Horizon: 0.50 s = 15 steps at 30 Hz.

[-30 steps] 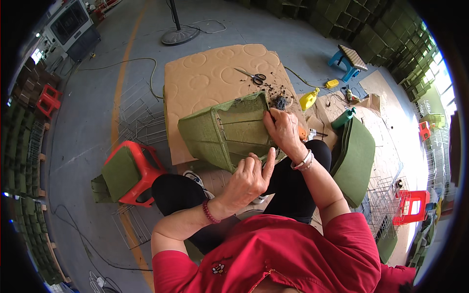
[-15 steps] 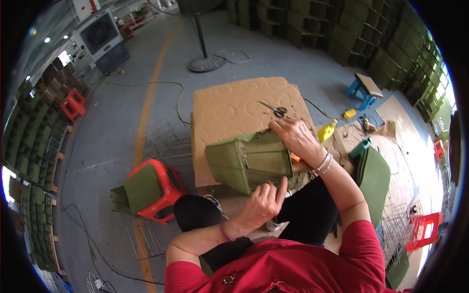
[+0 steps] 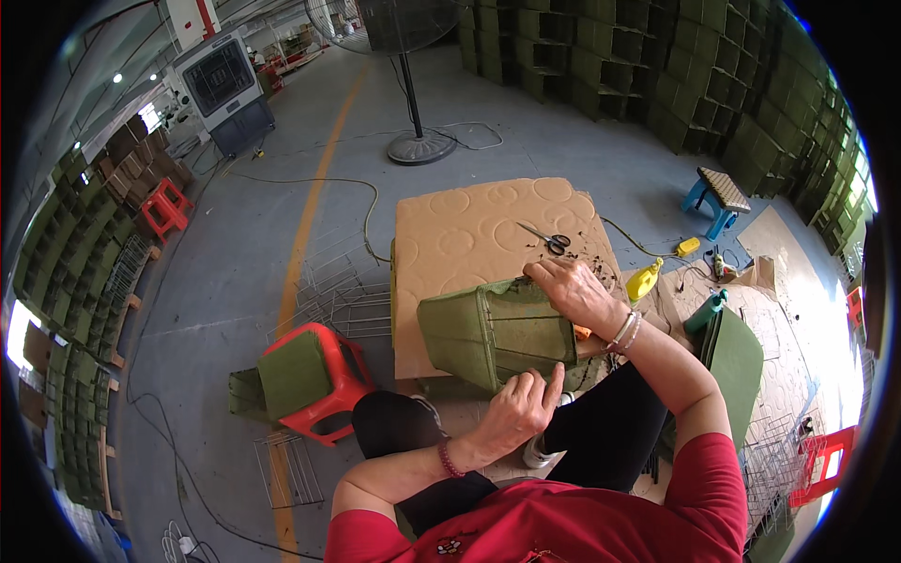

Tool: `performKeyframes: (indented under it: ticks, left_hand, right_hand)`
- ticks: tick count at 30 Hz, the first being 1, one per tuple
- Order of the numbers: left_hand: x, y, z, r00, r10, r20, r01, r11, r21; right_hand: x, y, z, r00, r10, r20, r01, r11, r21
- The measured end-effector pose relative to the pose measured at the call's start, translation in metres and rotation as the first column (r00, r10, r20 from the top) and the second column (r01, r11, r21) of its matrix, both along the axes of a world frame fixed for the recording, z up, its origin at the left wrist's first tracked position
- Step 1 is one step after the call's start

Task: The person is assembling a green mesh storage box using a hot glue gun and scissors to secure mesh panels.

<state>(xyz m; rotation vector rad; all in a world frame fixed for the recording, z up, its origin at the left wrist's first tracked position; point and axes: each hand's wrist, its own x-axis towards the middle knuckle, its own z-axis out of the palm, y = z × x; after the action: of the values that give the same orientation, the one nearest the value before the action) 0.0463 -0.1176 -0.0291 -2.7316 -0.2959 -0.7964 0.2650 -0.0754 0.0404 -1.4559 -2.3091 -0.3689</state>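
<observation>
A green fabric box point(image 3: 526, 328) with sewn edges lies tilted on its side on the near part of the cardboard-topped work surface point(image 3: 450, 244). My right hand point(image 3: 577, 298) grips its far right rim, fingers closed over the edge. At the near side, my left hand point(image 3: 516, 413) has most fingers curled against the box, while its index finger points up along the near rim. An orange object point(image 3: 582, 332) shows partly beneath my right wrist, its kind hidden. Black-handled scissors point(image 3: 554, 242) lie open on the cardboard beyond my right hand.
A yellow bottle point(image 3: 645, 280) and a green bottle point(image 3: 706, 311) stand to the right, beside green fabric panels point(image 3: 737, 361). At left is a red stool point(image 3: 349, 375) with green fabric on it, near wire frames point(image 3: 352, 310). A pedestal fan point(image 3: 410, 103) stands ahead.
The whole scene has shifted slightly down and right in the picture. Both hands stay at the box, with hardly any change in their hold.
</observation>
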Motion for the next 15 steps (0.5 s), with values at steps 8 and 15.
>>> performKeyframes:
  ticks: [8,15]
  left_hand:
    - [-0.002,-0.007,-0.003,0.998,-0.006,-0.056,0.007,1.0,0.003]
    - [-0.002,0.002,0.0,1.0,-0.023,-0.01,0.023,0.999,-0.041]
  right_hand:
    - [-0.015,-0.002,0.004,0.974,0.15,-0.17,-0.147,0.989,0.034]
    - [-0.013,0.005,-0.002,0.982,0.041,-0.182,-0.054,0.996,-0.065]
